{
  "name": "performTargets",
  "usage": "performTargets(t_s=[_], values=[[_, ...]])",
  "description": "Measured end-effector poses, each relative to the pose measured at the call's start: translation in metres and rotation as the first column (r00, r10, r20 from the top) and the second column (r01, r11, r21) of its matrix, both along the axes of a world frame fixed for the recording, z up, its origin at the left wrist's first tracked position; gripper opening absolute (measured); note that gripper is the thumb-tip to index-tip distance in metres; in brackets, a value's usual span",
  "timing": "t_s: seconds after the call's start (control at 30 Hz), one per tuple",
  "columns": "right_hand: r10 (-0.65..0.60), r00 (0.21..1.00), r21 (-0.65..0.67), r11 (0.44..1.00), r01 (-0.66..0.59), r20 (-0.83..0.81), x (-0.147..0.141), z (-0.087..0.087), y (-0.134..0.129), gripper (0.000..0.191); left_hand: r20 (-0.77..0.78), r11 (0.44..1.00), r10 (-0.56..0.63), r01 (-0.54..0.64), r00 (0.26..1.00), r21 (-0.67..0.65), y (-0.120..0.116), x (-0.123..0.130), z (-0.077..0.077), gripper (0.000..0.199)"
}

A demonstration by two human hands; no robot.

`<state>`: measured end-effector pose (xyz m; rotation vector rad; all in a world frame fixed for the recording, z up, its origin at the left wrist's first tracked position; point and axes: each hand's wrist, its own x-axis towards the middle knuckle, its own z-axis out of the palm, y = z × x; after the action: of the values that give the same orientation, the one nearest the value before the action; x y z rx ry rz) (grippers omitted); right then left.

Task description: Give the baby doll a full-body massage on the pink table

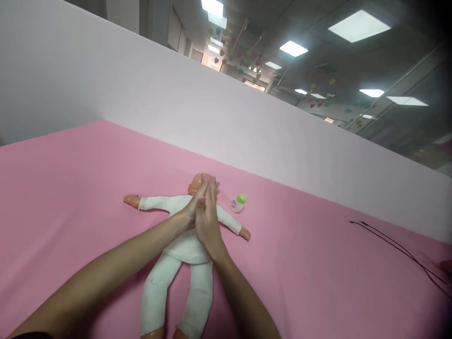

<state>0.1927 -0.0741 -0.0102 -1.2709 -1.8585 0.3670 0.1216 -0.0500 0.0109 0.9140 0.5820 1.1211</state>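
My left hand and my right hand are pressed palm to palm, fingers stretched out straight. Nothing shows between them. They are over the chest and head of a baby doll in white clothes, hiding part of both. The doll lies with its arms spread and its legs toward me. To the right of its head stands a small clear bottle with a green cap and a printed label, near the doll's arm and apart from my hands.
A pink cloth covers the table. White partition walls rise behind and to the left. Thin black cables lie at the right. A blurred fingertip-like shape shows at the right edge.
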Motion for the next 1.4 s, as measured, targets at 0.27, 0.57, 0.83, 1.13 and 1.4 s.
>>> performTargets(t_s=[0.27,0.57,0.83,1.13,1.4], values=[[-0.166,0.981,0.115,0.981,0.154,0.098,0.034,0.031,0.014,0.057,-0.290,0.954,-0.138,0.206,0.947,0.217,0.001,-0.025,0.021,0.088],[-0.184,0.814,-0.089,0.957,0.277,0.552,0.055,0.010,0.025,0.036,-0.853,0.823,0.518,0.308,-0.064,0.477,0.033,-0.068,0.004,0.022],[-0.134,0.733,-0.127,0.949,0.289,0.666,0.037,-0.007,0.034,0.024,-0.819,0.819,0.515,0.427,-0.253,0.383,0.037,-0.047,-0.017,0.012],[-0.105,0.645,-0.123,0.946,0.299,0.757,0.018,-0.016,0.034,0.033,-0.786,0.792,0.556,0.457,-0.270,0.404,0.023,-0.022,-0.029,0.035],[-0.161,0.679,0.016,0.977,0.214,0.716,0.038,-0.028,0.005,0.031,-0.766,0.761,0.591,0.488,-0.252,0.427,0.000,-0.047,-0.037,0.033]])
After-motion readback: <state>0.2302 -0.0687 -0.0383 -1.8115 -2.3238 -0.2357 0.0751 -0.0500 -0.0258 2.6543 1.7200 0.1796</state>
